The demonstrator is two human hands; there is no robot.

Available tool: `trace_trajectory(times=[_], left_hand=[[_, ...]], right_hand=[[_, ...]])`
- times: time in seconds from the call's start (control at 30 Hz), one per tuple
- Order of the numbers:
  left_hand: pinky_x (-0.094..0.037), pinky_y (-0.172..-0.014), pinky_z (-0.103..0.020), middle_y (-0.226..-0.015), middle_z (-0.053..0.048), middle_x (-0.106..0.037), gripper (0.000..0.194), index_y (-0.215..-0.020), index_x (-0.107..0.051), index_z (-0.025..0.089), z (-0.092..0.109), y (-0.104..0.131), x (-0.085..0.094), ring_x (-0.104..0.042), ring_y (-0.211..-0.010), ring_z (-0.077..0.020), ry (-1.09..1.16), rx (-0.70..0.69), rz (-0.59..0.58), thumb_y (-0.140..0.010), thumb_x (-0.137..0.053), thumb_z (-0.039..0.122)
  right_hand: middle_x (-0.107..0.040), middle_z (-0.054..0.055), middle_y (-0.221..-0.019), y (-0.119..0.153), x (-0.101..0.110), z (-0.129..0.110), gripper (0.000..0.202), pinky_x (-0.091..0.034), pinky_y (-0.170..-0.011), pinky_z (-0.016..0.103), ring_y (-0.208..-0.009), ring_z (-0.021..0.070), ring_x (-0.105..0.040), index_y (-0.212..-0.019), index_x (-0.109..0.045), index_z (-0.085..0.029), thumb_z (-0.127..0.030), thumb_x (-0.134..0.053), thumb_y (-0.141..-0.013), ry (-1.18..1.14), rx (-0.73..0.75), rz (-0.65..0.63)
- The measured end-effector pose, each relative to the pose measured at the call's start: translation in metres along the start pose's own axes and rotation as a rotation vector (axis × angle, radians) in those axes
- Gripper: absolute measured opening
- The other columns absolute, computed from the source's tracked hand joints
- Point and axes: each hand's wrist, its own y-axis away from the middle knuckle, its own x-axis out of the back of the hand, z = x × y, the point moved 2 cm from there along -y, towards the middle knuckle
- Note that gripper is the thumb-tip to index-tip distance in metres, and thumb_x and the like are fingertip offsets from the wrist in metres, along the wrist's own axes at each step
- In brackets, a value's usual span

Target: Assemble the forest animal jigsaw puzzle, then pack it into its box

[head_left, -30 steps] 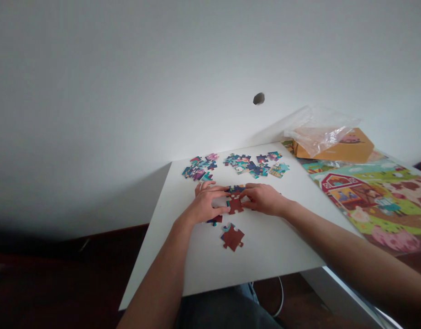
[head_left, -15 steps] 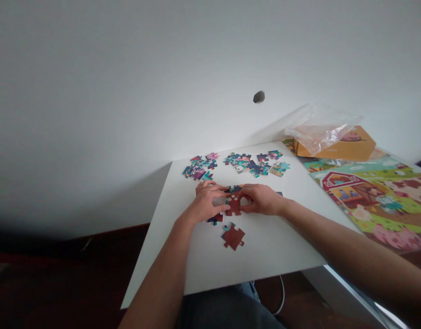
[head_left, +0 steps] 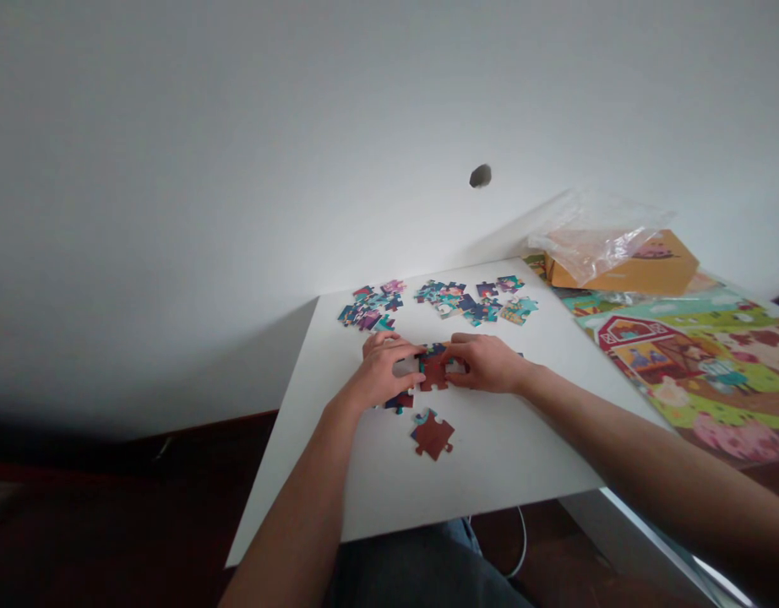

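Note:
Between my two hands a reddish-brown puzzle piece lies against darker pieces just above it on the white table. My left hand touches its left side with thumb and fingertips, and my right hand grips the right side between thumb and bent fingers. Partly under my left hand sits a dark puzzle piece. Nearer to me, a single brown puzzle piece lies turned at an angle, apart from the others. My hands hide part of the joined pieces.
Loose puzzle pieces form a left pile and a right pile at the back of the table. To the right lie a farm picture sheet, an orange box and a clear plastic bag. A wall stands behind.
The brown piece between my hands has moved slightly up against the darker pieces, and the gap above it has closed. My right hand has shifted a little upward; my left has barely moved.

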Motion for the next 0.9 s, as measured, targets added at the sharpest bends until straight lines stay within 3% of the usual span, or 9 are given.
trace_trajectory(times=[0.3, 0.5, 0.9], left_hand=[[-0.032, -0.109, -0.047, -0.111, -0.001, -0.072, 0.045, -0.111, -0.071, 0.027, 0.0016, 0.0003, 0.0001, -0.046, -0.12, -0.0284, -0.002, 0.023, 0.005, -0.068, -0.083, 0.033], [-0.032, -0.109, -0.045, -0.117, 0.001, -0.07, 0.016, -0.091, -0.076, 0.03, 0.0031, -0.0008, 0.0025, -0.046, -0.121, -0.026, 0.009, -0.053, -0.039, -0.075, -0.077, 0.035], [-0.03, -0.11, -0.049, -0.115, 0.002, -0.071, 0.005, -0.08, -0.079, 0.032, -0.0004, 0.0006, -0.0013, -0.042, -0.124, -0.028, -0.031, -0.047, -0.01, -0.076, -0.077, 0.035]], right_hand=[[-0.062, 0.003, -0.095, 0.0012, 0.0047, -0.0046, 0.023, -0.031, -0.062, 0.025, -0.076, 0.0139, -0.057, -0.103, -0.071, -0.028, -0.038, -0.063, -0.085, 0.034, -0.005, -0.036], [-0.061, 0.002, -0.095, 0.0025, 0.0036, -0.0026, 0.033, -0.032, -0.062, 0.025, -0.075, 0.014, -0.056, -0.119, -0.068, -0.036, -0.036, -0.061, -0.087, -0.01, 0.042, -0.027], [-0.062, 0.002, -0.089, -0.0007, 0.0027, -0.006, 0.019, -0.032, -0.062, 0.025, -0.074, 0.0135, -0.055, -0.097, -0.076, -0.03, -0.03, -0.06, -0.087, -0.067, 0.062, -0.068]])
